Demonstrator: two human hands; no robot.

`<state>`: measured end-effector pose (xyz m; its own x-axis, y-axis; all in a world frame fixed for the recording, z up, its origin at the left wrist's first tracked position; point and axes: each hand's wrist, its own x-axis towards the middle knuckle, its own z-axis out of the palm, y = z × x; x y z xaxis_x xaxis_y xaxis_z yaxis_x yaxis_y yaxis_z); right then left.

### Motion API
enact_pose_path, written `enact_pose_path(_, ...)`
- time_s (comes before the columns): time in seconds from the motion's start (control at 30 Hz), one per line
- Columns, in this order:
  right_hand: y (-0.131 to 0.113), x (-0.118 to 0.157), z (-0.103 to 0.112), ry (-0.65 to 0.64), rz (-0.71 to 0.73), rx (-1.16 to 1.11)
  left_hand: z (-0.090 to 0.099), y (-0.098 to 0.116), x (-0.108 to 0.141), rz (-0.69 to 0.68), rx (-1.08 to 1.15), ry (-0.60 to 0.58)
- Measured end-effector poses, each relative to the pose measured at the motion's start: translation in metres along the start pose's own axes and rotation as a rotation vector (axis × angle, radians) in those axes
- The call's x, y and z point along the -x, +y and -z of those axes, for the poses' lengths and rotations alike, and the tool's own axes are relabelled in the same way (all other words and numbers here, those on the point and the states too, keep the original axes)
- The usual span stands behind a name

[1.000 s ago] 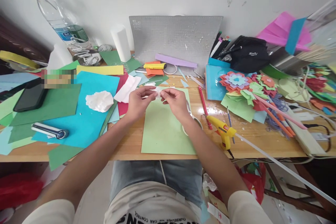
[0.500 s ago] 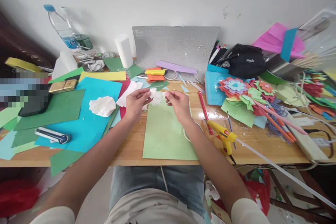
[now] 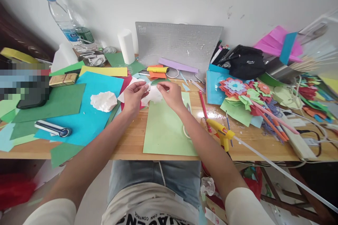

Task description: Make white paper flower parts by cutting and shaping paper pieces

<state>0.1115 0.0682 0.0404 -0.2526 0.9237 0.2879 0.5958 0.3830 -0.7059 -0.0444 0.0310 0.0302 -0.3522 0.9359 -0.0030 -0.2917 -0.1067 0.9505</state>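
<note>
My left hand [image 3: 134,95] and my right hand [image 3: 170,94] pinch the two sides of a small white crumpled paper piece [image 3: 153,95], held just above the far end of a light green sheet [image 3: 166,126] on the wooden table [image 3: 253,140]. A second crumpled white paper ball [image 3: 103,101] lies on a blue sheet [image 3: 87,112] to the left of my left hand. White flat paper [image 3: 124,95] lies under my left hand.
A yellow glue gun [image 3: 221,134] and a red pencil [image 3: 202,107] lie right of the green sheet. Paper flowers [image 3: 237,89], a grey cutting mat [image 3: 178,44], water bottles [image 3: 67,24], a white roll [image 3: 126,46], a phone [image 3: 31,98] and a cutter [image 3: 52,129] crowd the table.
Both hands have shifted slightly left and away with the white paper piece, which is now spread wider between my fingers. The camera view has moved a little.
</note>
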Motion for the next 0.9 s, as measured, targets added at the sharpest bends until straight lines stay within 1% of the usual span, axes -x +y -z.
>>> enact_pose_path(0.07,-0.004,0.01,0.007,0.069,-0.046,-0.198,-0.002,-0.002,0.004,0.016,-0.014,-0.034)
enact_pose_path(0.13,-0.009,0.021,0.013,0.087,-0.103,-0.381,-0.004,-0.004,0.01,0.029,-0.032,-0.069)
enact_pose_path(0.2,-0.015,0.033,0.017,0.047,-0.191,-0.544,-0.006,-0.006,0.015,0.018,-0.066,-0.114)
enact_pose_path(0.3,-0.02,0.045,0.017,-0.037,-0.349,-0.785,-0.009,-0.007,0.023,-0.06,-0.138,-0.197)
enact_pose_path(0.37,-0.019,0.049,0.016,-0.046,-0.411,-0.899,-0.011,-0.007,0.027,-0.11,-0.169,-0.238)
enact_pose_path(0.43,-0.015,0.049,0.015,0.003,-0.446,-0.939,-0.012,-0.006,0.029,-0.112,-0.172,-0.269)
enact_pose_path(0.47,-0.013,0.049,0.014,0.04,-0.457,-0.937,-0.013,-0.006,0.03,-0.092,-0.162,-0.278)
enact_pose_path(0.6,-0.006,0.049,0.012,0.153,-0.456,-0.904,-0.015,-0.006,0.032,0.032,-0.083,-0.25)
enact_pose_path(0.8,-0.001,0.051,0.009,0.169,-0.424,-0.899,-0.015,-0.006,0.03,0.137,0.001,-0.169)
enact_pose_path(0.9,0.001,0.05,0.011,0.208,-0.406,-0.88,-0.014,-0.006,0.026,0.164,0.045,-0.119)
